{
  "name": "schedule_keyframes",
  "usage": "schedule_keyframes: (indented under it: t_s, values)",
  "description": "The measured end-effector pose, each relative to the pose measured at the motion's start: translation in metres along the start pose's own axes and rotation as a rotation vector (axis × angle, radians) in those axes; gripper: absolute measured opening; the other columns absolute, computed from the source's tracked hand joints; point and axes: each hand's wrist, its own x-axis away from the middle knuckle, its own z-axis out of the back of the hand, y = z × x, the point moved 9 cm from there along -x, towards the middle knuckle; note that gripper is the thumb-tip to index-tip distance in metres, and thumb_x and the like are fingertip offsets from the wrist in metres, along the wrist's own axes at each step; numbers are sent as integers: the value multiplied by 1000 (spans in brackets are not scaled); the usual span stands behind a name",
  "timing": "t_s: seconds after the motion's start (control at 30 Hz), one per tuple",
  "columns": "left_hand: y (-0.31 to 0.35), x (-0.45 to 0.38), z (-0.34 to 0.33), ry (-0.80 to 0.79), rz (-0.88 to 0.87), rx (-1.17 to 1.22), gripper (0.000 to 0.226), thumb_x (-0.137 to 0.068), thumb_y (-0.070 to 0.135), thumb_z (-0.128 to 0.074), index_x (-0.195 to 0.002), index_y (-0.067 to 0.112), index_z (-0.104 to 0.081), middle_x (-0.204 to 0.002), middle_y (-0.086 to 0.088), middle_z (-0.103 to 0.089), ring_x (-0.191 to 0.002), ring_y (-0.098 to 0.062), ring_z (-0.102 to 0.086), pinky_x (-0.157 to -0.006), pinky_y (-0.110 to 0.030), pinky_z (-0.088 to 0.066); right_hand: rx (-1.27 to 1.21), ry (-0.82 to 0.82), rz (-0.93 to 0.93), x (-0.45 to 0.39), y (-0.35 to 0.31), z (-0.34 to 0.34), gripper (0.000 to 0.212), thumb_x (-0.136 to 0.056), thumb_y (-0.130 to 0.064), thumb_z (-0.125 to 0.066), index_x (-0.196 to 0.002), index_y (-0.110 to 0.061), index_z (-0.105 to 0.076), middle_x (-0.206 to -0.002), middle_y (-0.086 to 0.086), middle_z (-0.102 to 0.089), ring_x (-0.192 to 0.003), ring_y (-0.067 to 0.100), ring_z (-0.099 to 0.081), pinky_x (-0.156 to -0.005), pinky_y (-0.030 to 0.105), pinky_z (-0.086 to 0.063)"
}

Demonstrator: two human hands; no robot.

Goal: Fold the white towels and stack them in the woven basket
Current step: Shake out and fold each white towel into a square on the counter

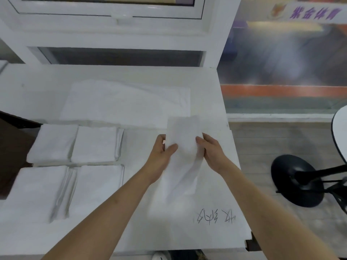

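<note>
**Both hands hold one white towel above the table**

You have a white towel point(183, 145) lifted off the white table point(212, 94), out toward its right side. Your left hand point(162, 152) grips the towel's left edge, thumb curled over the front of the cloth. Your right hand point(211, 150) pinches the right edge, fingers wrapped onto the fabric. The two hands sit close together with the towel bunched between them; its upper part stands up above your fingers, and the rest hangs down between your forearms toward the tabletop. The cloth is blurred, so you cannot tell how many layers it is folded into.

Beyond your hands, a large spread towel point(124, 102) lies flat across the middle of the table, reaching toward the far edge. To your left, four folded towels lie in two rows: the far-left folded towel point(53, 142) touches the far-right folded towel point(95, 144), and nearer you the near-left folded towel point(35, 192) lies just beside the near-right folded towel point(99, 186).

Near the table's front right corner there is handwriting point(216, 216) in dark ink on the surface. Behind the table stands a white window frame point(120, 40). On the floor to the right you can see a black round stand base point(296, 180).
</note>
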Motion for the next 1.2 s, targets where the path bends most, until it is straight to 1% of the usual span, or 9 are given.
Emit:
schedule_keyframes:
  t_s: [0.27,0.37,0.5,0.73,0.83,0.93,1.03,1.13,1.2]
  values:
    - [68,21,36,43,-293,-350,15,-97,26,-69,-111,22,-65,-106,8,-75,-102,-13,-71,-90,-33,-56,200,76,268,50,-79,-9,28,-95,-11,-73,-122,-16,-73,-116,2,-77,-112,21,-72,-100,35,-55]
    - [55,45,48,72,-398,-605,11,-93,27,-73,-102,27,-66,-99,23,-72,-98,3,-68,-83,-14,-50,409,115,248,72,-63,-1,10,-91,-18,-79,-100,-22,-76,-97,-8,-79,-93,12,-74,-90,29,-55]
    - [-16,72,52,-63,-313,-825,29,-95,26,-71,-95,49,-54,-91,43,-63,-83,20,-60,-68,-4,-41,623,15,159,102,1,-1,19,-93,-25,-77,-111,-27,-74,-106,-20,-77,-104,0,-71,-92,21,-52]
    - [-127,99,61,-128,-88,-782,15,-95,33,-70,-109,38,-65,-107,24,-72,-99,6,-66,-86,-18,-52,674,-34,-91,136,106,16,20,-95,-22,-74,-114,-22,-71,-104,-15,-77,-101,2,-71,-96,32,-57]
    - [-127,92,66,-47,-19,-711,9,-95,31,-70,-94,37,-64,-89,18,-72,-85,-1,-67,-79,-19,-51,691,8,-96,128,110,19,17,-97,-32,-70,-104,-17,-67,-93,-7,-75,-88,11,-70,-85,36,-58]
    - [-120,71,68,44,51,-651,32,-95,25,-70,-73,35,-50,-63,25,-59,-60,3,-53,-60,-14,-39,732,67,-52,107,103,18,31,-98,-40,-65,-85,-16,-53,-70,-4,-58,-63,14,-47,-62,31,-40]
    - [-121,41,74,95,143,-672,37,-96,27,-68,-69,24,-43,-60,13,-50,-56,-2,-43,-52,-17,-33,788,131,-48,77,97,16,28,-100,-45,-61,-84,-23,-54,-74,-9,-65,-63,13,-57,-61,34,-46]
    - [-132,14,79,136,239,-701,28,-100,32,-62,-78,18,-50,-74,5,-54,-66,-11,-51,-55,-20,-35,858,174,-82,46,104,18,28,-100,-49,-57,-86,-25,-53,-81,-5,-67,-70,22,-65,-65,44,-54]
    - [-137,1,80,204,279,-704,17,-99,31,-63,-104,15,-58,-92,2,-61,-81,-15,-60,-65,-24,-45,946,202,-100,30,109,19,28,-101,-48,-55,-87,-24,-52,-80,-3,-65,-71,23,-63,-65,44,-53]
